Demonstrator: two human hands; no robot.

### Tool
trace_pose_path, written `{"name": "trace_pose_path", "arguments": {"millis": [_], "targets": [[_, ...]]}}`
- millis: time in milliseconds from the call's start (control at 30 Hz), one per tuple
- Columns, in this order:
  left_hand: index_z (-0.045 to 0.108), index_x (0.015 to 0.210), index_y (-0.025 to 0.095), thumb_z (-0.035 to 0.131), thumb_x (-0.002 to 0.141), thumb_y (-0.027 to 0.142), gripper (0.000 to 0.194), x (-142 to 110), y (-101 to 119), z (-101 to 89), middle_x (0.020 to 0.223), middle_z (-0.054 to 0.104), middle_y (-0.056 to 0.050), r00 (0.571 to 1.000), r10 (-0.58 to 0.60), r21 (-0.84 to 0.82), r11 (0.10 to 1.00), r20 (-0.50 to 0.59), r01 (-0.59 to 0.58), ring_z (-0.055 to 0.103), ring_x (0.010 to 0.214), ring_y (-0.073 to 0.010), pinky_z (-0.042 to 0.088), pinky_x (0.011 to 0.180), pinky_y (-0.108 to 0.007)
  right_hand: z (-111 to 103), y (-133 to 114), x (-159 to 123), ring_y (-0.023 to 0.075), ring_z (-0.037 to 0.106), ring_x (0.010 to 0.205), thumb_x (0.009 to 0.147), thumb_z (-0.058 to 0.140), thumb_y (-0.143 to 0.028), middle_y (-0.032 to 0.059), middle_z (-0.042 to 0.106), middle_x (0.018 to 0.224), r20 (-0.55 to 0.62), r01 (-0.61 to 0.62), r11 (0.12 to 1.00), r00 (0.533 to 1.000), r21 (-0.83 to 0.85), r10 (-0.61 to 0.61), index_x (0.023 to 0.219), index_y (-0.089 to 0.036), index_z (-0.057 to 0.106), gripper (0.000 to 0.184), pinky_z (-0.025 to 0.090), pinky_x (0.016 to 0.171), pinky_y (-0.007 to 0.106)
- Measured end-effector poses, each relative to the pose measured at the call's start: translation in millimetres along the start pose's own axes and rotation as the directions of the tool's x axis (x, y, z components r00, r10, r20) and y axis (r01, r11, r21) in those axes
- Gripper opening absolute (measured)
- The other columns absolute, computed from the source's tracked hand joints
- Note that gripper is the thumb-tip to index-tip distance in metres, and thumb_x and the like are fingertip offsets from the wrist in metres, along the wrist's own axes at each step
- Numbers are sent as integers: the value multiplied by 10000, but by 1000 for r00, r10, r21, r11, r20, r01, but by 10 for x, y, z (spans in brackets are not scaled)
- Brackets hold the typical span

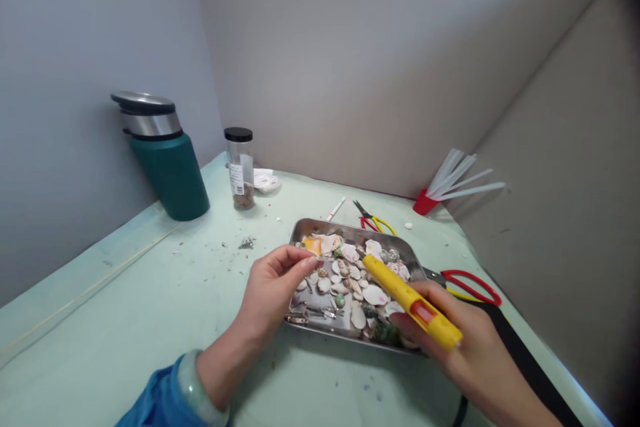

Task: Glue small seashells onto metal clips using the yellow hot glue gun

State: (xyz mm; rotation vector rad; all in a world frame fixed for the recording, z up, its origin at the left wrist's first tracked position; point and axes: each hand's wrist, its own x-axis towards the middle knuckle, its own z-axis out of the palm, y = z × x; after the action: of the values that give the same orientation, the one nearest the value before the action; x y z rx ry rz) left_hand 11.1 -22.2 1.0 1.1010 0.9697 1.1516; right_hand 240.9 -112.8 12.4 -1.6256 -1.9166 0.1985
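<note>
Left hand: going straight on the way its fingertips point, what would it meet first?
Probably the front end of the yellow glue gun in the right hand. Depth is unclear, so it might pass it, over the seashells in the metal tray.

One head-worn camera looks forward and down over the pale green flat bench (200, 307), near the bare left hand (273, 283) and bare right hand (473, 333), facing plain grey walls (325, 80); its dark upper-right corner seems too blurred to read.
</note>
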Motion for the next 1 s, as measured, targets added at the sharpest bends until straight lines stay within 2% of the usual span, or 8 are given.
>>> {"name": "trace_pose_path", "arguments": {"millis": [100, 200, 400, 567, 700, 867, 1000], "targets": [[659, 738, 139, 749, 677, 306, 199, -6, 32, 10, 724, 715, -37, 999, -28, -82, 996, -23, 26, 615, 627, -125, 462, 581, -208, -82, 115, 4, 185, 634, 636, 818, 587, -320, 9, 685, 814, 98, -87, 981, 990, -174, 105, 997, -247, 563, 195, 479, 554, 269], [664, 730, 143, 765, 660, 288, 191, -11, 45, 15, 696, 710, -13, 999, -27, -116, 993, -25, 24, 614, 623, -108, 455, 586, -187, -132, 191, 4, 226, 662, 770, 805, 572, -276, 27, 699, 952, 151, -113, 930, 973, -350, 175, 1078, -260, 565, 274, 481, 630, 307], [674, 723, 143, 770, 652, 308, 204, -6, 14, 5, 681, 701, -6, 1000, 13, -48, 999, -8, -13, 605, 612, -110, 444, 577, -190, -138, 226, 8, 252, 658, 835, 811, 601, -411, 63, 675, 1000, 159, -63, 842, 972, -536, 174, 1107, -254, 603, 336, 458, 626, 309], [670, 730, 147, 756, 670, 318, 201, -9, -2, -15, 685, 693, 0, 999, 34, -26, 999, 19, -33, 595, 616, -107, 438, 574, -187, -229, 152, 32, 248, 636, 858, 838, 553, -481, 79, 633, 982, 306, -8, 865, 934, -502, 186, 1167, -259, 610, 401, 485, 697, 335], [665, 738, 144, 751, 672, 316, 203, -21, 15, -16, 676, 681, -4, 1000, 23, -18, 1000, 21, -22, 584, 596, -111, 433, 546, -194, -354, 74, 54, 243, 622, 850, 847, 538, -488, 70, 622, 930, 368, -16, 886, 906, -463, 209, 1147, -275, 632, 379, 491, 728, 352], [665, 714, 143, 761, 646, 313, 207, -17, 27, -4, 654, 682, -11, 1000, 14, -27, 1000, 8, -13, 586, 578, -122, 435, 532, -204, -413, -10, 150, 240, 613, 886, 849, 541, -494, 80, 647, 979, 335, 21, 912, 933, -409, 129, 1103, -251, 653, 369, 482, 757, 351], [672, 709, 147, 754, 657, 317, 197, -2, -1, -13, 672, 694, -16, 999, 32, -18, 999, 19, -32, 597, 596, -123, 436, 538, -198, -332, -123, 345, 228, 607, 886, 911, 474, -361, 84, 656, 961, 306, 85, 872, 949, -482, 76, 1059, -231, 671, 279, 466, 730, 327]]}}
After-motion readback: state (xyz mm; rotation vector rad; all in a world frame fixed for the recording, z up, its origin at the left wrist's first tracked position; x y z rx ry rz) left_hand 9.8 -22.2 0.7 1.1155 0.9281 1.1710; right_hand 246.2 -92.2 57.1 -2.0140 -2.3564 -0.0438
